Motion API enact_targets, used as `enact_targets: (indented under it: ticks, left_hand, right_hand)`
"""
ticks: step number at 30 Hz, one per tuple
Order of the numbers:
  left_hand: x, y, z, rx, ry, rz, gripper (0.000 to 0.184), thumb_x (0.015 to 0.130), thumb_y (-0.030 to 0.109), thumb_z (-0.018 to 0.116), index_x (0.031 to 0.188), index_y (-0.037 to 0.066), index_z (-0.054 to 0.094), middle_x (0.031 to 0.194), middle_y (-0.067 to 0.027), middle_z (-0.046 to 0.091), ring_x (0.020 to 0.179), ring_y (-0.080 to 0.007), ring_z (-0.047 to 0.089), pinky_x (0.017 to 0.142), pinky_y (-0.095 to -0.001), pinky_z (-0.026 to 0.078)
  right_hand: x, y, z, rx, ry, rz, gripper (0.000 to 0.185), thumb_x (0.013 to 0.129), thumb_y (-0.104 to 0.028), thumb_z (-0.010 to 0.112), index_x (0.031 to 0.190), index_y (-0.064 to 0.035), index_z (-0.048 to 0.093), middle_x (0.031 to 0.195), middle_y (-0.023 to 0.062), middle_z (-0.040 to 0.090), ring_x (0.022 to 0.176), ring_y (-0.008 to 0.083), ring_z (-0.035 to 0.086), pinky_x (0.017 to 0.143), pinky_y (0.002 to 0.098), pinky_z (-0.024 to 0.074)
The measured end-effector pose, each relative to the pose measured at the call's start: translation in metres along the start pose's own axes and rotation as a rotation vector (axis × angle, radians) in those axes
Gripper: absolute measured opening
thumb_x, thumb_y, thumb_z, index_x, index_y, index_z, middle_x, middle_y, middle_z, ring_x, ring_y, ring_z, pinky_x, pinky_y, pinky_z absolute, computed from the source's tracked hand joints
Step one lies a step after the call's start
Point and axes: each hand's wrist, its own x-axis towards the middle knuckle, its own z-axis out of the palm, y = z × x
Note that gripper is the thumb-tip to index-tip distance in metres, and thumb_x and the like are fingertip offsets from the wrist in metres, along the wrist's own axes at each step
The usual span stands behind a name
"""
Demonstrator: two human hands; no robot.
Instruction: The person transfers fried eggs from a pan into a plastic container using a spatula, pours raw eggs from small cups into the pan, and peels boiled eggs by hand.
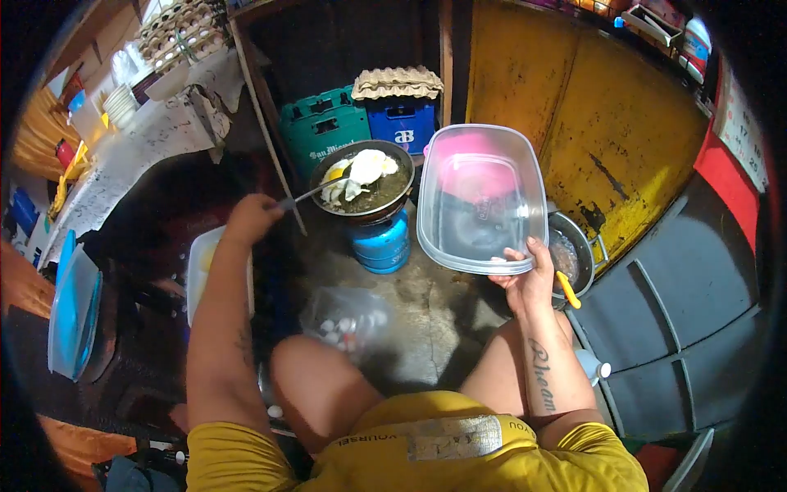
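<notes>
Concrete floor (422, 320) — ragged white eggs (367, 167) near round pan's (385, 193) rim; left hand (255, 218) clenches metal spatula (316, 193) — right hand (529, 277) pinches clear plastic tub (484, 244).

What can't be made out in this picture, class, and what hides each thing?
In the head view:
Pot: left side hidden by clear tub and right hand.
White box: partly behind left forearm.
Any flame: hidden under the pan.
Bag: contents too blurred to name.
Calendar: partly cut off by the dark edge.

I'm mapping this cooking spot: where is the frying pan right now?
In the head view, the frying pan is in the upper middle, above the blue gas tank and left of the clear container in the right hand.
</notes>
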Motion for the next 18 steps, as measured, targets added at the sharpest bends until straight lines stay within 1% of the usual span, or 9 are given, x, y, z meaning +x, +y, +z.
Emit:
enact_targets:
  ticks: [2,5,7,9,10,12,14,16,18]
  left_hand:
    - [-0.003,0.001,0.0,-0.031,-0.052,-0.046,0.022,0.085,0.012,0.073,0.099,-0.005,0.071,0.081,-0.0116,0.069,0.069,-0.0179,0.064,0.067,-0.0344,0.05]
    - [-0.002,-0.006,0.004,-0.099,-0.078,-0.071,0.022,0.085,0.012,0.073,0.099,-0.006,0.071,0.077,-0.0101,0.068,0.068,-0.0181,0.064,0.066,-0.0349,0.05]
    - [-0.003,-0.004,0.003,-0.101,-0.069,-0.079,0.022,0.086,0.012,0.073,0.098,-0.006,0.071,0.076,-0.0099,0.068,0.067,-0.0176,0.063,0.066,-0.0347,0.05]
    - [-0.003,-0.001,0.002,-0.103,-0.062,-0.083,0.021,0.086,0.012,0.072,0.097,-0.006,0.071,0.076,-0.0096,0.067,0.067,-0.017,0.062,0.065,-0.0345,0.05]
    - [-0.002,0.0,0.001,-0.117,-0.09,-0.091,0.02,0.087,0.012,0.072,0.096,-0.006,0.07,0.075,-0.0093,0.067,0.066,-0.0167,0.061,0.064,-0.0341,0.049]
    - [-0.001,0.005,-0.002,-0.128,-0.118,-0.096,0.02,0.087,0.013,0.071,0.095,-0.006,0.07,0.075,-0.009,0.066,0.065,-0.0164,0.06,0.064,-0.0337,0.048]
    - [-0.004,0.009,-0.006,-0.052,-0.093,-0.082,0.029,0.083,0.025,0.072,0.095,-0.001,0.075,0.082,-0.0156,0.072,0.076,-0.0279,0.069,0.076,-0.039,0.053]
    - [-0.003,0.01,-0.006,-0.096,-0.097,-0.115,0.029,0.082,0.025,0.072,0.094,-0.002,0.075,0.08,-0.0153,0.071,0.073,-0.0268,0.069,0.075,-0.0384,0.053]
    - [-0.001,0.009,-0.006,-0.142,-0.101,-0.147,0.029,0.082,0.025,0.072,0.093,-0.002,0.075,0.078,-0.0151,0.071,0.07,-0.0258,0.068,0.073,-0.0379,0.053]
  right_hand:
    - [-0.001,0.001,0.002,0.007,-0.002,-0.008,0.059,0.085,-0.045,0.065,0.12,-0.0045,0.04,0.097,0.0199,0.056,0.065,0.0361,0.067,0.053,0.0442,0.0571]
    - [0.002,0.004,-0.002,0.014,-0.01,-0.001,0.058,0.086,-0.044,0.065,0.12,-0.0047,0.039,0.097,0.02,0.057,0.065,0.0358,0.067,0.051,0.0434,0.0577]
    - [-0.001,0.002,0.002,0.021,-0.016,0.012,0.058,0.086,-0.044,0.065,0.121,-0.0048,0.039,0.097,0.0201,0.057,0.064,0.0356,0.068,0.051,0.0427,0.0579]
    - [-0.007,-0.001,0.008,-0.011,0.001,-0.023,0.058,0.086,-0.042,0.065,0.123,-0.0064,0.039,0.097,0.0201,0.057,0.065,0.0348,0.068,0.052,0.0432,0.0593]
    - [-0.007,-0.002,0.008,-0.007,0.004,-0.024,0.058,0.086,-0.042,0.065,0.123,-0.0064,0.039,0.097,0.0201,0.057,0.065,0.0348,0.068,0.052,0.0432,0.0593]
    - [-0.007,-0.003,0.007,0.056,-0.058,0.004,0.053,0.085,-0.034,0.067,0.122,-0.0143,0.035,0.093,0.0124,0.054,0.067,0.0281,0.067,0.048,0.0413,0.0601]
    - [-0.002,-0.001,0.002,0.068,-0.072,0.012,0.052,0.086,-0.033,0.067,0.122,-0.0142,0.036,0.093,0.0122,0.054,0.067,0.0275,0.067,0.047,0.0407,0.06]
    - [-0.005,-0.003,0.005,0.078,-0.087,0.02,0.051,0.086,-0.033,0.067,0.122,-0.0141,0.036,0.093,0.012,0.054,0.067,0.0269,0.067,0.047,0.0401,0.06]
    - [-0.012,-0.007,0.011,0.038,-0.019,-0.019,0.049,0.087,-0.033,0.066,0.121,-0.0135,0.037,0.094,0.0118,0.052,0.065,0.0261,0.066,0.047,0.0391,0.06]
